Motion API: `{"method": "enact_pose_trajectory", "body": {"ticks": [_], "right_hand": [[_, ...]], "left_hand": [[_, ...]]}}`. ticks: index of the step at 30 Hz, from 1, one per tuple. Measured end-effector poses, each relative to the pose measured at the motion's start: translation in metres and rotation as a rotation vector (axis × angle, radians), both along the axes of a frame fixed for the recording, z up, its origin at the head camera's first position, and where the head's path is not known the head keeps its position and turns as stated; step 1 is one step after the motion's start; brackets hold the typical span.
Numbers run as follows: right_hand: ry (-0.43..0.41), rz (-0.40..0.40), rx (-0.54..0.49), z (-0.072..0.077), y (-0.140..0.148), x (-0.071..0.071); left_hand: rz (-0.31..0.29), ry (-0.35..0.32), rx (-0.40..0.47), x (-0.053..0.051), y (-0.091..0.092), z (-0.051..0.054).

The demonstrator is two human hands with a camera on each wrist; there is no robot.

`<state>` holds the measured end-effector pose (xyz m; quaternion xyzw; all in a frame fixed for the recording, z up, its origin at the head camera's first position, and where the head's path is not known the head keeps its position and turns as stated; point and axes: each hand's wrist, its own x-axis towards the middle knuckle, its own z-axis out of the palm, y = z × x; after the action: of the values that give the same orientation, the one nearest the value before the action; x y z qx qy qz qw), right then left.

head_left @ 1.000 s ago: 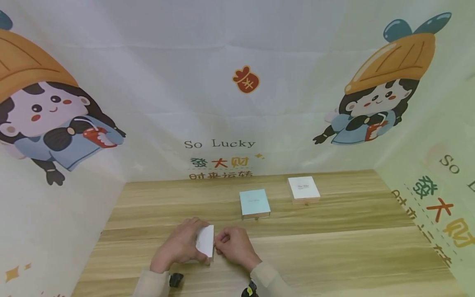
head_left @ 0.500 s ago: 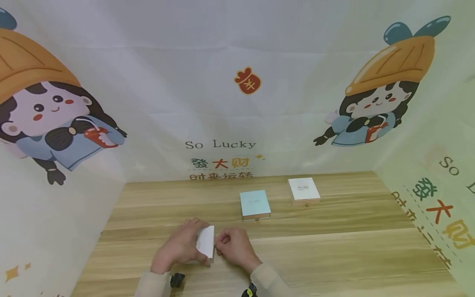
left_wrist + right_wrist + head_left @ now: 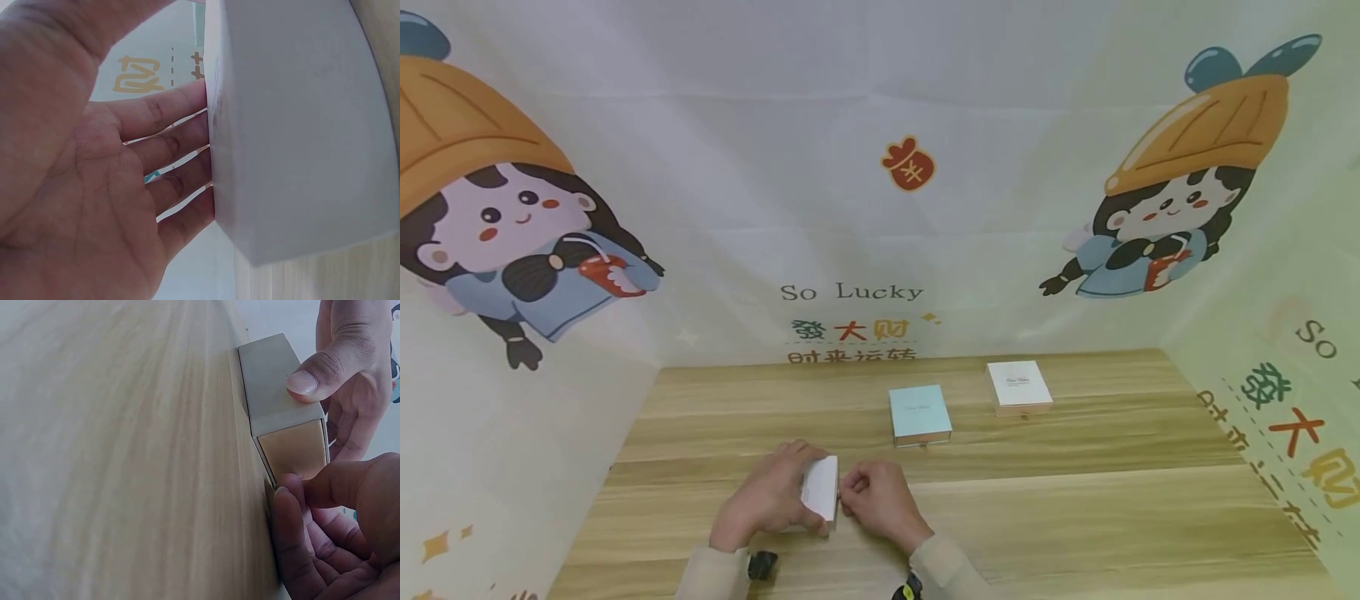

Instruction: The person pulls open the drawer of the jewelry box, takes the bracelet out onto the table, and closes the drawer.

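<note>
A small white box (image 3: 822,487) lies on the table in front of the person, its narrow end facing right. The left hand (image 3: 771,493) grips it from the left, thumb on the near side and fingers on the far side; in the left wrist view the fingertips touch the white box (image 3: 306,131). In the right wrist view the box's gold-brown end (image 3: 295,450) faces the right hand (image 3: 337,531), whose thumb and index finger pinch at its lower edge. What they pinch is hidden by the fingertips.
Farther back on the wooden table (image 3: 1075,517) are a light blue box (image 3: 920,411) and, to its right, another white box (image 3: 1018,383). A printed cloth (image 3: 850,167) hangs behind and at both sides.
The head view has shifted slightly, moving everything a little to the right in the picture. Both hands keep their places at the box, with no clear movement between them.
</note>
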<state>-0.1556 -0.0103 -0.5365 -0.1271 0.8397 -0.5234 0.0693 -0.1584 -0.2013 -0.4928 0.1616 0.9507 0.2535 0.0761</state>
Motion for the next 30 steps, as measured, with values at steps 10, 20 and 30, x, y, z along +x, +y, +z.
{"method": "enact_pose_trajectory", "body": {"ticks": [10, 20, 30], "right_hand": [[0.014, 0.003, 0.007, 0.002, 0.004, -0.001], [0.033, -0.002, 0.015, 0.001, 0.009, -0.001], [0.036, 0.007, 0.039, 0.001, 0.013, 0.0]], "left_hand": [[-0.003, 0.019, -0.005, -0.001, -0.002, 0.002], [-0.017, 0.03, -0.015, -0.001, 0.0, 0.003], [-0.021, 0.031, -0.004, 0.001, 0.0, 0.002]]}}
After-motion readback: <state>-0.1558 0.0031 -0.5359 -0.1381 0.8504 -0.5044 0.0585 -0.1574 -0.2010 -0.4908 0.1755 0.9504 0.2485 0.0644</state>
